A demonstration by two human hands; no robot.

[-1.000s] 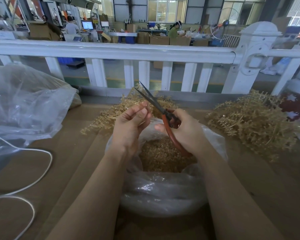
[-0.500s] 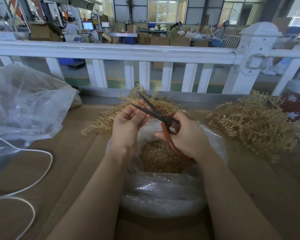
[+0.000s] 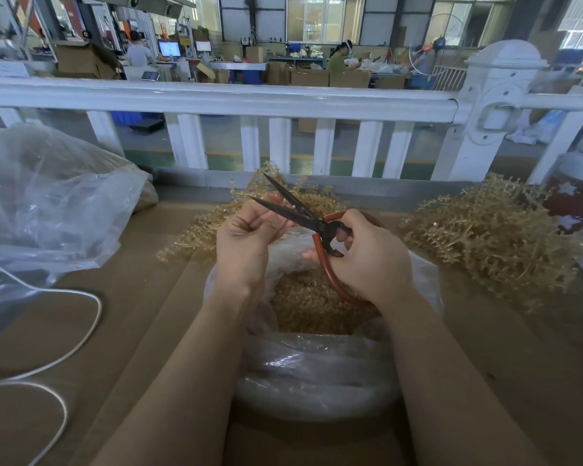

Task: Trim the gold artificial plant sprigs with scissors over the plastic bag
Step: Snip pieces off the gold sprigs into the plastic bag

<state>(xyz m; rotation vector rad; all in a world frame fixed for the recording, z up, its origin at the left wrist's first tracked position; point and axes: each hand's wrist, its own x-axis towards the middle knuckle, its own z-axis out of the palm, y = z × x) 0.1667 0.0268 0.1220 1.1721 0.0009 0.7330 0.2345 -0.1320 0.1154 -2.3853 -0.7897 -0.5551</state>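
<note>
Head view: right hand (image 3: 367, 260) wrapped around the red handles of the scissors (image 3: 312, 223), blades parted and pointing toward 10 o'clock. Left hand (image 3: 246, 243) curled just beside the blades, fingertips drawn together as if pinching a small piece, too small to make out. Both held over the open plastic bag (image 3: 317, 368) at 6 o'clock, gold trimmings (image 3: 310, 304) heaped inside. Sprigs (image 3: 212, 223) piled on the table (image 3: 142, 314) at 12 o'clock behind the hands; a bigger heap (image 3: 492, 237) lay at 3 o'clock. Crumpled clear bag (image 3: 48, 210) at 9 o'clock, white cord (image 3: 81, 331) looped at 8 o'clock.
</note>
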